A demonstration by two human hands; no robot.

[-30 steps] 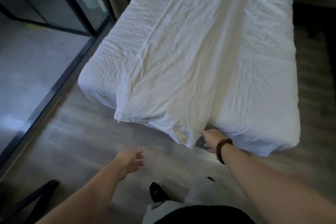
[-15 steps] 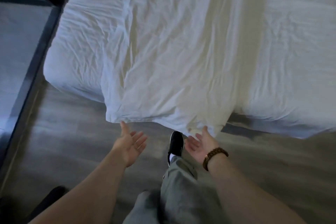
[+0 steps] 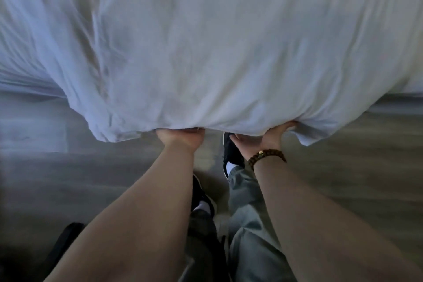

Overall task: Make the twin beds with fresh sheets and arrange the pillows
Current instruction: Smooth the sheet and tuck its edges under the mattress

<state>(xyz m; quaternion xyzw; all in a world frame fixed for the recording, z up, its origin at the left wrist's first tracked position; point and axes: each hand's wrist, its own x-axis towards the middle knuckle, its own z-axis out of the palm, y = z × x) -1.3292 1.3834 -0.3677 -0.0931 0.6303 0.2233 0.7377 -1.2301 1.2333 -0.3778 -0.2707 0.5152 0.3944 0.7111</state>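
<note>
The rumpled white cotton sheet [image 3: 206, 48] lies spread over the bed [image 3: 18, 81], its loose hem overhanging the foot edge above the grey wood floor [image 3: 68, 167]. I judge smoothing and tucking remain. My left hand [image 3: 180, 139] and right hand [image 3: 261, 141] meet that hem with fingertips buried in cloth, so I cannot tell whether they clamp it. The pillows and the second bed are out of view.

Two hands: left hand [image 3: 180, 140], right hand [image 3: 261, 141]. One white sheet [image 3: 206, 52]. One bead bracelet [image 3: 266, 157]. Two black shoes [image 3: 231, 154].

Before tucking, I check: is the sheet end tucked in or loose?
Loose: the sheet hangs free above the floor, with the left hand and right hand at its hem.
</note>
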